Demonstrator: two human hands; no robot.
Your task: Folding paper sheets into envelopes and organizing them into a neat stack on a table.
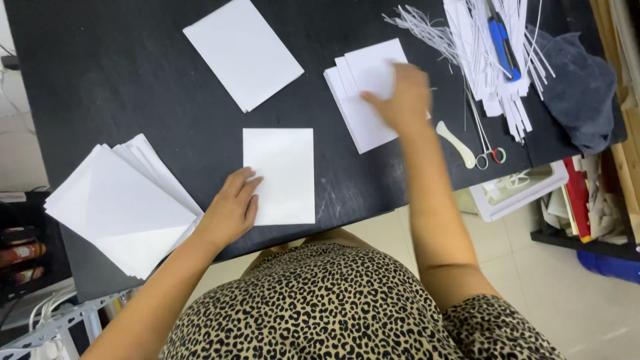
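Black counter under me: my left hand (232,208) lies flat, pinning the single white sheet (280,175) near the front edge; my right hand (400,99), blurred, presses the light, slippery small stack (363,100) toward the back; lift by a corner

Matt white paper sheet (279,175) on a scuffed, dull black tabletop (120,73); soft grey cloth (579,87); shiny metal scissors (483,137).
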